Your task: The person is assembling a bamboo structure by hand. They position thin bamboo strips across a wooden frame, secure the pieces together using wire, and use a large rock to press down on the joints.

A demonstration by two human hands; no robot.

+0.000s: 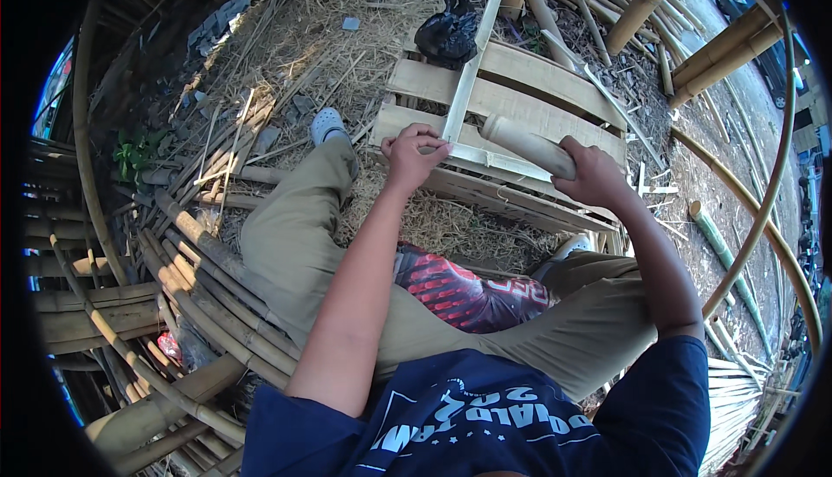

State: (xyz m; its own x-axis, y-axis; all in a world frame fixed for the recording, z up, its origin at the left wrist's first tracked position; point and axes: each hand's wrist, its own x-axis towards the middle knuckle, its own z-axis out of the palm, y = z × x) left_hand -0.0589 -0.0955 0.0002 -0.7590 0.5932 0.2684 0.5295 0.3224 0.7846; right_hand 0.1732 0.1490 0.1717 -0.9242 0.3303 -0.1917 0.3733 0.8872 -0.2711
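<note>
The slatted surface (429, 81) lies at one o'clock. My left hand (414, 156) pinches pale strips (472, 65) where their ends meet, near twelve; my right hand (594, 175), wrapped round a bamboo piece (527, 147), points it toward ten.

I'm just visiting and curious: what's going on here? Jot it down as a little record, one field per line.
Left hand: left hand, fingertips at the near end of a pale strip; whether they grip it is unclear
Right hand: right hand, gripping one end of a thick bamboo piece
Work surface: slatted wooden platform
Also on it: black plastic bag, far side
Lower left: bamboo poles
</note>
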